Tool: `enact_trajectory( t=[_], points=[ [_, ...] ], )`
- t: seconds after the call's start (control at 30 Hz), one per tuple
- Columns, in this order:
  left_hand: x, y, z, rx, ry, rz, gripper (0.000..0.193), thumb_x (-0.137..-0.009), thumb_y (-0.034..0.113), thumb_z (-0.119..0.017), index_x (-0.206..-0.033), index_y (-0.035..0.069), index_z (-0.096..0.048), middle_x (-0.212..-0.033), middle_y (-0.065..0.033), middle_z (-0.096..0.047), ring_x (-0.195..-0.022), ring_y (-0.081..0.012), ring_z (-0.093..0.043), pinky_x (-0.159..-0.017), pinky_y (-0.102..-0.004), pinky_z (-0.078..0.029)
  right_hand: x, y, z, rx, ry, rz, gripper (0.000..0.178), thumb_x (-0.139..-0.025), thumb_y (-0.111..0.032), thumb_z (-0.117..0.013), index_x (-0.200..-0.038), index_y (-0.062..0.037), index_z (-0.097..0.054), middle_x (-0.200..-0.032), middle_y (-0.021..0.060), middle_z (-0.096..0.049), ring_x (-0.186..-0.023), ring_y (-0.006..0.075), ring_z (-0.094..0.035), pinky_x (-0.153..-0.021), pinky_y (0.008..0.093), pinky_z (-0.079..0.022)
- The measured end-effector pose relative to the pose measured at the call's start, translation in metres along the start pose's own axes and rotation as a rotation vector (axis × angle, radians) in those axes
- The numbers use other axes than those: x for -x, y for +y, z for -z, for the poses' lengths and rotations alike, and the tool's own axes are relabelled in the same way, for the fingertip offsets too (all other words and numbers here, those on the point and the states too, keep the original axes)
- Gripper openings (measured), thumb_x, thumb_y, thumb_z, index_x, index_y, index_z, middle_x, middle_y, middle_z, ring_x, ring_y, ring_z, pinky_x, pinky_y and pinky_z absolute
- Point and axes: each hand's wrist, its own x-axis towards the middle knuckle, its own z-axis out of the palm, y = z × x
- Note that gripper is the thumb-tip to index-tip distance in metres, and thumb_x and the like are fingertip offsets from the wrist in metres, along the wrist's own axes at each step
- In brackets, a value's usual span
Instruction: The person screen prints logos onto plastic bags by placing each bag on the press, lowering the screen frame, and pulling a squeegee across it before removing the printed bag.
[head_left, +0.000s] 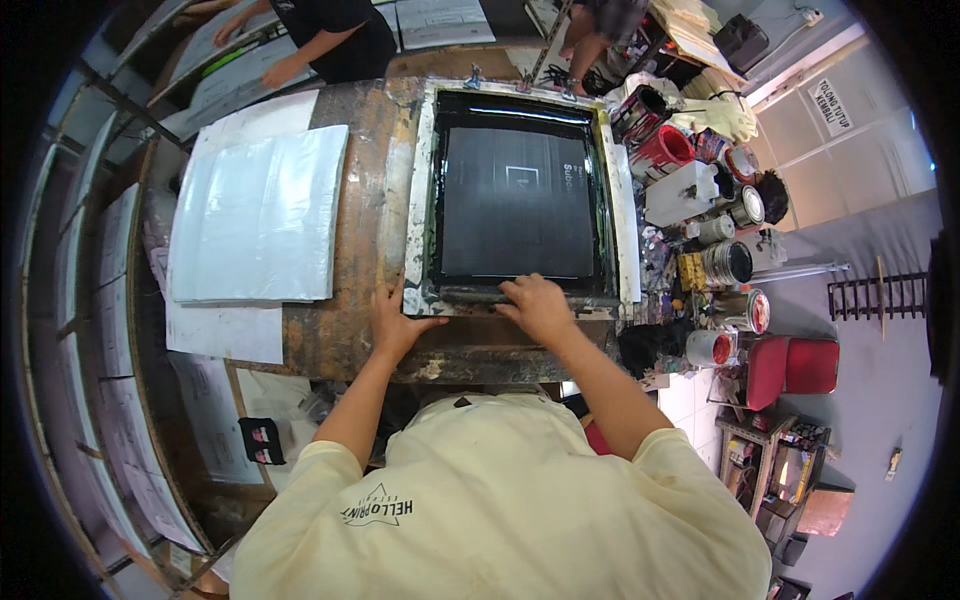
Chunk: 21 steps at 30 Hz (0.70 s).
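A screen printing frame (615, 232) lies on the stained worktable in front of me, its dark mesh (480, 215) bearing a small pale square and lettering. Along the frame's near inner edge runs a dark bar that looks like a squeegee (470, 295). My right hand (543, 312) has its fingers curled over that bar, close to the right end. At the near left corner of the frame rests my left hand (398, 328), thumb stretched rightward and fingers pointing away along the side. Clamps (524, 82) stand at the frame's far edge.
Left of the frame, a stack of whitish sheets (258, 215) sits on the worktable (365, 150). Ink cans and a red tub (664, 150) crowd the right side. Racks (120, 300) with sheets line the left. Other people stand beyond, one in a black shirt (340, 40). A red chair (790, 368) is at right.
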Motion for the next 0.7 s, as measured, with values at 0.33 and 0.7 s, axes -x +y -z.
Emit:
enact_trajectory(
  t=[0.33,0.7],
  points=[
    [0.006,-0.016,-0.012,-0.126,-0.072,-0.002,0.120,-0.050,0.062,-0.097,-0.150,0.008,-0.060,-0.102,-0.0110,-0.052,-0.098,-0.0324,-0.053,-0.088,-0.0461,-0.043,-0.119,0.068,-0.019,0.082,0.236,0.070,0.048,-0.082,-0.030,-0.085,-0.122,-0.0112,-0.067,-0.109,0.0086,-0.063,-0.107,0.0326,-0.061,-0.091,0.0486,-0.055],
    [0.004,0.005,0.013,0.103,-0.163,0.144,0.121,-0.051,0.042,-0.103,-0.155,0.004,-0.054,-0.119,-0.0167,-0.071,-0.112,-0.0353,-0.065,-0.100,-0.0454,-0.049,-0.342,0.198,0.082,0.063,0.025,0.131,0.040,-0.098,-0.051,-0.065,-0.110,-0.0140,-0.071,-0.104,0.0115,-0.074,-0.102,0.0350,-0.071,-0.084,0.0516,-0.057]
  ],
)
